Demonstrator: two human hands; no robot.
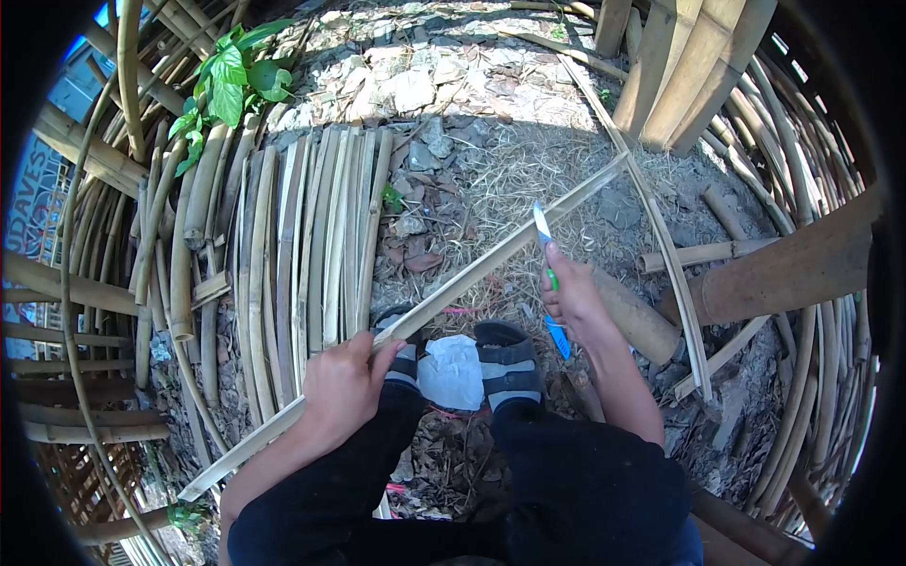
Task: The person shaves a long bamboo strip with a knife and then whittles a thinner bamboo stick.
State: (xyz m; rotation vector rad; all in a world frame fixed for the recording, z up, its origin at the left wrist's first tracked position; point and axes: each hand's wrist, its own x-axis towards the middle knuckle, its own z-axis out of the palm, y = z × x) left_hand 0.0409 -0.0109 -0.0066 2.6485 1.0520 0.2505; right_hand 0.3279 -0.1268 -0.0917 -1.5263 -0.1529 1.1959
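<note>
A long split bamboo strip (462, 282) runs diagonally across the front of me, from the lower left to the upper right. My left hand (342, 382) is closed around its lower part, thumb along the upper side. In my right hand (578, 300) is a knife (542, 224), its narrow blade pointing away from me and overlapping the strip's far half. Green and blue parts of the handle show around my fingers. A white crumpled sheet (451, 372) lies between my shoes (510, 363), below the strip.
Many cut bamboo strips (326, 226) lie side by side on the left. Another long strip (668, 247) crosses the ground at right, close to a thick bamboo piece (630, 316). Bamboo posts (694, 75) and railings surround the spot. A leafy plant (226, 83) grows at upper left.
</note>
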